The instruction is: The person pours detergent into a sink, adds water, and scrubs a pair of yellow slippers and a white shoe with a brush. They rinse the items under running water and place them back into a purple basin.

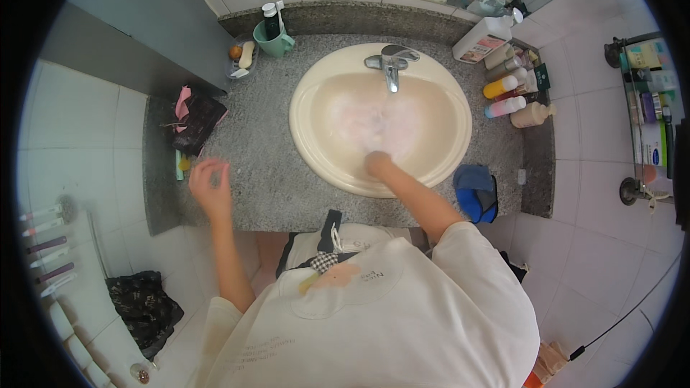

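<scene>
My right hand [379, 165] reaches into the cream washbasin [305, 134], at its near side. Whitish, pink-tinged cloudy water [372, 124] covers the bowl's bottom. The fingers of that hand are hidden from view, so what they touch cannot be seen. A chrome mixer tap [392, 67] stands at the basin's far rim, its spout pointing into the bowl. Off to the left, my left hand [210, 187] is raised over the granite counter with bent fingers and a gap beside the thumb. Nothing shows in it. Closest to it is a dark soft tissue pack [199, 124] with pink tissue sticking out.
A green mug [275, 42] holds a toothbrush and a dark bottle, beside a soap dish [242, 59]. Several bottles [501, 87] and a white pump bottle [482, 39] line the right back. Blue-grey folded cloth [476, 194] lies right of the basin. A glass shelf [649, 108] juts from the wall.
</scene>
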Action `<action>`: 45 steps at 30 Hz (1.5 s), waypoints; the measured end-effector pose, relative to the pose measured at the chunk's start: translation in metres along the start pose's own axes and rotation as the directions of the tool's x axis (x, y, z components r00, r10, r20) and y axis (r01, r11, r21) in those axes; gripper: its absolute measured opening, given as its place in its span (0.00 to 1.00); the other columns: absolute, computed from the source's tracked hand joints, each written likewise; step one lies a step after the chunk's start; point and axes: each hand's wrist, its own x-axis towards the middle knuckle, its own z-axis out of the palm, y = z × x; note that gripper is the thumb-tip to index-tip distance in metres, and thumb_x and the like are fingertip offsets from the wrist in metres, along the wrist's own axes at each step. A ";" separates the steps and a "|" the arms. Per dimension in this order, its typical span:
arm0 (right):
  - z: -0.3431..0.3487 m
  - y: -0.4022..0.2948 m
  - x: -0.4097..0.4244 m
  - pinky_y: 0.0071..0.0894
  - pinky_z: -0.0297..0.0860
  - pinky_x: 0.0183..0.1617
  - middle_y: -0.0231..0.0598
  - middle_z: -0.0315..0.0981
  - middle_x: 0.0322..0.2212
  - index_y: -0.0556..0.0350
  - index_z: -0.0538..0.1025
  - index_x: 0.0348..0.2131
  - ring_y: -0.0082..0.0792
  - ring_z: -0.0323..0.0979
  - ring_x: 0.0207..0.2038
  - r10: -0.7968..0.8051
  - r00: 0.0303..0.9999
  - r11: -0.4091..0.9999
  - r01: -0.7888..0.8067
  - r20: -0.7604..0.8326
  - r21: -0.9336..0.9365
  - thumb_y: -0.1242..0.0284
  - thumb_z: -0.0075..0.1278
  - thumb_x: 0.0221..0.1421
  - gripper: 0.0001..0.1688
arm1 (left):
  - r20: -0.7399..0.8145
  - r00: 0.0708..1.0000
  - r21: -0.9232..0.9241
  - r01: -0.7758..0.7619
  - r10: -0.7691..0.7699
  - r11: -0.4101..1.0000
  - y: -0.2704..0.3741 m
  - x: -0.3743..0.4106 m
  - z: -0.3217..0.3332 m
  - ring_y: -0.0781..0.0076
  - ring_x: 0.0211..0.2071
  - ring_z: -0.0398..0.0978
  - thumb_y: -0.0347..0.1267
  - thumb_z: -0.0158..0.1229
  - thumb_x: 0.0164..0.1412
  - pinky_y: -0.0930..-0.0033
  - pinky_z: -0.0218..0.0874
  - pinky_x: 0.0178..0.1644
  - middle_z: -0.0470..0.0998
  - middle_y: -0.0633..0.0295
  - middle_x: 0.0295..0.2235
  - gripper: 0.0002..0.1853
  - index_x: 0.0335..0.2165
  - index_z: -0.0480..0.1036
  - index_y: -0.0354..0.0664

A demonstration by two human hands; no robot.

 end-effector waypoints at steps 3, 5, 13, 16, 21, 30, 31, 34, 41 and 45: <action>-0.004 -0.007 0.001 0.40 0.72 0.45 0.52 0.75 0.44 0.58 0.79 0.44 0.41 0.75 0.46 0.034 0.965 0.994 -0.006 -0.259 0.108 0.74 0.44 0.54 0.19 | 0.028 0.996 -0.042 0.085 -0.084 0.996 -0.001 -0.003 0.002 0.59 0.39 0.73 0.27 0.66 0.46 0.61 0.60 0.46 0.76 0.61 0.33 0.07 0.25 0.75 0.41; -0.008 -0.003 -0.001 0.40 0.72 0.44 0.53 0.75 0.43 0.57 0.79 0.43 0.41 0.75 0.46 0.485 0.822 0.864 -0.399 -0.299 0.308 0.75 0.42 0.55 0.18 | 0.043 0.997 -0.037 0.070 -0.068 0.997 -0.001 -0.003 0.001 0.59 0.39 0.73 0.27 0.66 0.46 0.61 0.60 0.46 0.76 0.61 0.33 0.07 0.25 0.75 0.40; -0.019 0.010 -0.062 0.43 0.73 0.39 0.54 0.78 0.33 0.62 0.79 0.35 0.48 0.78 0.36 0.209 0.950 0.944 -0.134 -0.231 0.301 0.77 0.41 0.54 0.14 | -0.021 0.998 -0.062 0.052 -0.054 0.997 -0.004 -0.007 -0.006 0.58 0.37 0.74 0.27 0.66 0.47 0.61 0.61 0.45 0.76 0.60 0.32 0.07 0.25 0.74 0.39; -0.021 0.023 -0.095 0.47 0.72 0.39 0.54 0.77 0.32 0.62 0.76 0.34 0.51 0.77 0.36 0.366 0.807 0.889 -0.157 -0.463 0.430 0.78 0.41 0.53 0.12 | -0.013 1.000 -0.104 0.026 -0.027 0.994 -0.007 -0.012 -0.006 0.58 0.37 0.74 0.27 0.66 0.47 0.61 0.61 0.44 0.77 0.60 0.31 0.06 0.25 0.74 0.39; -0.005 0.053 -0.136 0.49 0.71 0.36 0.54 0.77 0.28 0.59 0.75 0.39 0.54 0.76 0.33 0.298 0.833 0.926 -0.132 -0.467 0.355 0.77 0.41 0.55 0.14 | 0.022 1.000 -0.041 0.008 -0.007 0.999 -0.005 -0.013 -0.001 0.58 0.38 0.73 0.27 0.65 0.49 0.61 0.60 0.46 0.77 0.60 0.32 0.06 0.26 0.74 0.39; 0.004 0.044 -0.175 0.49 0.68 0.40 0.53 0.76 0.32 0.51 0.74 0.48 0.53 0.74 0.37 0.322 0.827 0.898 -0.114 -0.460 0.424 0.76 0.40 0.57 0.20 | 0.010 0.998 -0.016 -0.058 0.058 0.998 0.005 -0.013 0.005 0.59 0.37 0.73 0.29 0.60 0.53 0.61 0.60 0.44 0.76 0.59 0.32 0.04 0.26 0.77 0.39; 0.004 0.041 -0.176 0.49 0.68 0.40 0.53 0.76 0.32 0.51 0.74 0.48 0.53 0.73 0.38 0.348 0.797 0.885 -0.105 -0.493 0.454 0.75 0.40 0.57 0.20 | 0.011 0.999 -0.042 -0.052 0.053 0.998 0.004 -0.013 0.005 0.59 0.37 0.73 0.29 0.59 0.55 0.61 0.60 0.44 0.76 0.59 0.32 0.04 0.26 0.77 0.39; 0.008 0.037 -0.175 0.48 0.68 0.40 0.53 0.76 0.33 0.50 0.75 0.48 0.52 0.73 0.38 0.365 0.770 0.878 -0.098 -0.523 0.469 0.72 0.41 0.59 0.19 | 0.014 1.000 -0.105 -0.024 0.026 0.994 0.001 -0.016 0.003 0.59 0.37 0.73 0.29 0.57 0.57 0.61 0.60 0.43 0.76 0.59 0.32 0.07 0.27 0.78 0.38; 0.028 0.037 -0.165 0.47 0.69 0.33 0.51 0.75 0.23 0.55 0.76 0.45 0.50 0.75 0.27 0.412 0.591 0.844 0.038 -0.694 0.534 0.71 0.43 0.59 0.16 | -0.004 0.999 -0.084 -0.035 0.035 0.996 -0.003 -0.022 -0.005 0.59 0.36 0.73 0.28 0.55 0.58 0.62 0.61 0.42 0.76 0.59 0.32 0.08 0.26 0.77 0.36; 0.035 0.048 -0.145 0.36 0.66 0.23 0.42 0.72 0.17 0.62 0.75 0.44 0.36 0.70 0.17 0.473 0.752 0.452 0.239 -0.458 0.860 0.71 0.41 0.61 0.17 | 0.010 0.999 -0.077 -0.034 0.035 0.996 -0.002 -0.025 -0.007 0.59 0.36 0.73 0.28 0.55 0.58 0.63 0.61 0.42 0.76 0.58 0.32 0.08 0.26 0.77 0.37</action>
